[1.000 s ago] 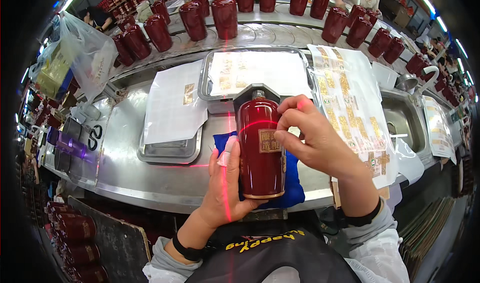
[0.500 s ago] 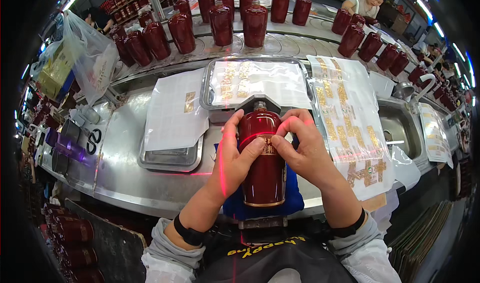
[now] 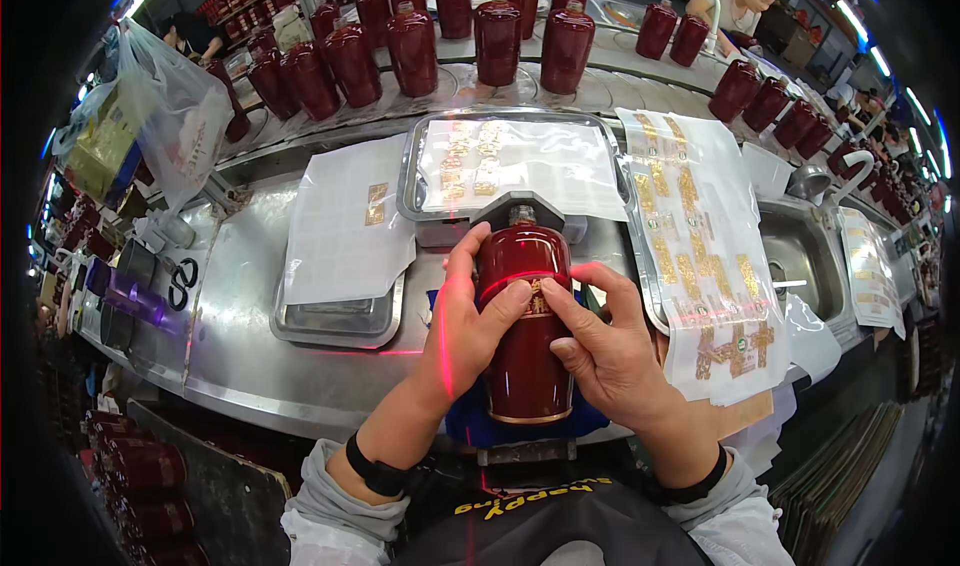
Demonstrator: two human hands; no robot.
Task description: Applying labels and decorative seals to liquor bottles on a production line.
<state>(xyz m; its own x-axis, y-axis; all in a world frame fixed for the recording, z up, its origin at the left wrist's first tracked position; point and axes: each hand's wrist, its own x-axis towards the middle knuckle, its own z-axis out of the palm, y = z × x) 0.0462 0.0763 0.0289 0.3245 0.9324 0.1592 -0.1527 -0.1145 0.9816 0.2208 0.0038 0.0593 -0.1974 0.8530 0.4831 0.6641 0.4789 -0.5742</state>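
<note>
A dark red glossy bottle leans back on a blue cloth, its neck resting in a dark grey notched holder. My left hand is wrapped round the bottle's left side, with the thumb on a small gold label on its front. One fingertip of my right hand presses the label's right part. The other right fingers are apart, near the bottle's right side. Red light lines cross the bottle's shoulder and my left hand.
White sheets with gold labels lie to the right, beside a sink. A metal tray with sheets stands behind the holder; another sheet lies left. Red bottles line the far conveyor. A person sits at the far right.
My right hand has gone from a finger-and-thumb pinch at the label to pressing it with one fingertip. My left hand stays round the bottle. The bottles on the conveyor have shifted right.
</note>
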